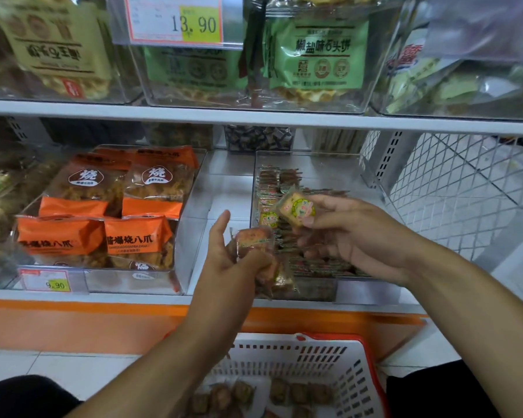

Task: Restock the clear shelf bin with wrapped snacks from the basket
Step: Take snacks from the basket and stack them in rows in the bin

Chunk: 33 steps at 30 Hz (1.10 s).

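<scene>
Wrapped snacks [255,260] bunch in the left hand [233,260] as a supply at frame centre; the right hand [347,230] pinches one snack [296,208] over the clear shelf bin [314,164], ready to place; basket [329,360] below.

A price card [175,18] clipped to the front of an upper-shelf clear bin reads "13.90", the last digits on a yellow patch. Beside it, a green packet [317,54] inside the next upper bin carries the Chinese line "椒盐味石头饼". At far left, a tan packet [53,43] sits upside down, so its Chinese lettering is inverted and hard to read. On the lower shelf, orange packets [103,212] show a large "烧" in a dark badge, and "酱爆烧八爪" across the front ones. A small price tag [47,280] on that bin's front reads "9.90". Print on the small wrapped snacks is too blurred to read.
</scene>
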{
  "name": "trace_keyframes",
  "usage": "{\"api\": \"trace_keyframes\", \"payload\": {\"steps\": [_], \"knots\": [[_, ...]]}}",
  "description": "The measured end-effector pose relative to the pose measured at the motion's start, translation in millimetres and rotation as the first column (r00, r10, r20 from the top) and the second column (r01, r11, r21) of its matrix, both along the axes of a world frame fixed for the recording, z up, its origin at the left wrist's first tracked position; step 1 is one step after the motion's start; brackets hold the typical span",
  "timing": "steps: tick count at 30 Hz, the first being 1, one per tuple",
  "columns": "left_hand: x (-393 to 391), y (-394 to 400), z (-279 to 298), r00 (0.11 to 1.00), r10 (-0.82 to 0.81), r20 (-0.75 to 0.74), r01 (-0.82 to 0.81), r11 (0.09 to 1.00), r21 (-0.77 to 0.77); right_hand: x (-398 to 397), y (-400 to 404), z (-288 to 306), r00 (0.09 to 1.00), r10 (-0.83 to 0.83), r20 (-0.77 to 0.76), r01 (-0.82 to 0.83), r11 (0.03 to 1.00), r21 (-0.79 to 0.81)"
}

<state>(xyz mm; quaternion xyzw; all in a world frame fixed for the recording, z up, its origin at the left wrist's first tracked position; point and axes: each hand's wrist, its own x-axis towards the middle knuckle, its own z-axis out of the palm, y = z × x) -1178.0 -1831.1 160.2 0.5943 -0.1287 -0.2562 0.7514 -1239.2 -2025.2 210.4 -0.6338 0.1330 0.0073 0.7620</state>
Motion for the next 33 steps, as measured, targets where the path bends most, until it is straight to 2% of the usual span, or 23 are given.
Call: {"api": "trace_keyframes", "payload": {"steps": [2,6,10,12,16,19,21,22,25,27,29,31,33], "knots": [[1,0,1,1.0,-0.008,0.009,0.008,0.999,0.031,-4,7,1,0.999,0.046,-0.02,-0.047,0.998,-0.039],[-3,-3,6,0.993,-0.114,0.042,0.113,0.993,0.036,-7,17,-4,1.0,-0.006,-0.031,0.001,0.988,-0.156],[-5,-1,12,0.99,-0.134,0.032,0.135,0.991,-0.012,-9,19,-5,0.998,0.046,-0.03,-0.05,0.99,-0.129],[-5,-1,13,0.993,-0.121,-0.004,0.121,0.993,-0.016,-10,19,-6,0.998,0.041,0.04,-0.029,0.963,-0.267],[-3,-1,16,0.975,-0.136,-0.176,0.123,0.989,-0.078,-16,30,-10,0.968,0.048,0.246,0.13,0.743,-0.656],[-2,1,23,0.952,-0.181,-0.248,0.159,0.981,-0.108,-22,35,-12,0.913,0.074,0.402,0.3,0.545,-0.783],[0,1,26,0.928,-0.213,-0.305,0.173,0.973,-0.152,-24,34,-13,0.891,0.097,0.443,0.372,0.402,-0.837],[1,2,27,0.911,-0.222,-0.347,0.169,0.97,-0.177,-24,33,-12,0.895,0.104,0.434,0.369,0.374,-0.851],[7,5,29,0.868,-0.216,-0.448,0.126,0.967,-0.221,-25,31,-12,0.916,0.136,0.376,0.307,0.364,-0.88],[8,7,32,0.872,-0.248,-0.421,0.167,0.961,-0.22,-26,32,-12,0.923,0.173,0.345,0.27,0.35,-0.897],[8,9,31,0.907,-0.265,-0.328,0.23,0.963,-0.142,-27,33,-12,0.928,0.204,0.312,0.219,0.38,-0.899],[8,8,28,0.943,-0.202,-0.265,0.194,0.979,-0.054,-28,35,-11,0.918,0.205,0.338,0.208,0.477,-0.854],[8,8,29,0.966,-0.131,-0.222,0.13,0.991,-0.018,-27,36,-7,0.896,0.135,0.423,0.254,0.627,-0.737]]}}
